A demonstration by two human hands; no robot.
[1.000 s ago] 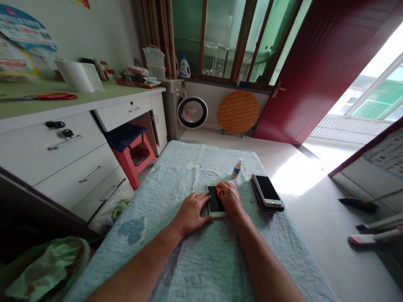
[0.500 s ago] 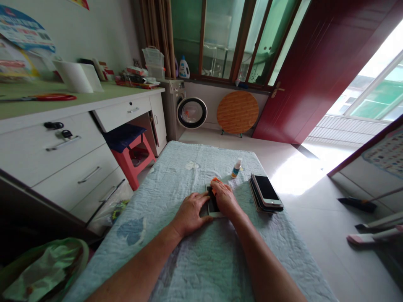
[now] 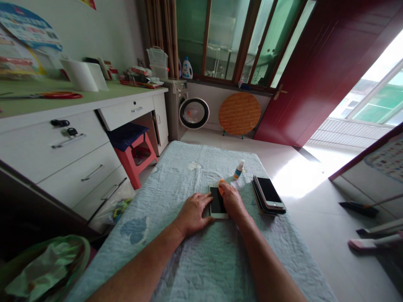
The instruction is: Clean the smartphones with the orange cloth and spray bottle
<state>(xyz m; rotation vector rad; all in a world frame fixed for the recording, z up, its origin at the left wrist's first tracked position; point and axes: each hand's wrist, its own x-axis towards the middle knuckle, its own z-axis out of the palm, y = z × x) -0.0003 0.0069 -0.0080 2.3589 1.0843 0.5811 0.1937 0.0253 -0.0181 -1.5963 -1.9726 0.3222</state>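
A white phone [image 3: 216, 203] with a dark screen lies flat on the pale blue cloth [image 3: 195, 260] that covers the table. My left hand [image 3: 193, 214] rests at the phone's left edge, fingers pressed against it. My right hand [image 3: 232, 200] lies on the phone's right side with its fingers closed on a small orange thing [image 3: 221, 188] at the phone's top right corner. Just beyond stands a small dropper bottle [image 3: 239, 170] with a blue label.
A stack of phones [image 3: 268, 195] lies to the right of my hands. A white desk with drawers [image 3: 66, 142] and a red stool [image 3: 135, 155] stand on the left. A green plastic bag [image 3: 44, 268] sits at the near left. A red door [image 3: 317, 63] stands open.
My right hand slid up over the phone screen half a second ago, and has since moved to the phone's right side with the orange thing at the top corner. My left hand stayed put.
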